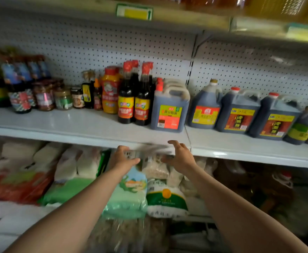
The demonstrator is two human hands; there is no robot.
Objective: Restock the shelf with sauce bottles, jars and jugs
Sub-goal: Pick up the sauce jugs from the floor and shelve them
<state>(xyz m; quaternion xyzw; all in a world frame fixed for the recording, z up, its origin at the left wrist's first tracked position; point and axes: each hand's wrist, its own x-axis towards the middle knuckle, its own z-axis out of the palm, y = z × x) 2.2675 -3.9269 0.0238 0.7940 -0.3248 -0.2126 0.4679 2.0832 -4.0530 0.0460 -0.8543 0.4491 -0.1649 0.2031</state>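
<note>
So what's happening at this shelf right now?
A person is stocking a shop shelf of sauces. Both hands, the left hand and right hand, reach toward its front edge with fingers spread, holding nothing clearly visible. Dark bottles and jugs already stand in a row; the left front is bare.

Both hands, left (pixel 123 157) and right (pixel 181 157), reach below the bottle-lined shelf (pixel 76 123).

Two hands (pixel 124 157); four square jugs (pixel 169 108).
</note>
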